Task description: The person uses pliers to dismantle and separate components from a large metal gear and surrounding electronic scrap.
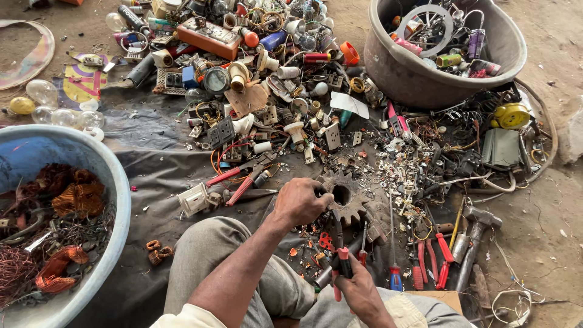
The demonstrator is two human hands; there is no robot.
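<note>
My left hand (299, 202) is closed over a small part resting on a rusty gear wheel (347, 195) that lies on the dark cloth (152, 164). What the fingers hold is hidden. My right hand (357, 290) grips red-handled pliers (340, 255), whose jaws point up toward the left hand. My knees in grey trousers (212, 255) fill the bottom of the view.
A blue basin (115, 200) at the left holds copper windings and wire. At the top right sits a grey tub (419, 76) of scrap. Electrical scrap covers the cloth. Red pliers (246, 176), a hammer (477, 234), screwdrivers and more pliers (434, 258) lie around the gear.
</note>
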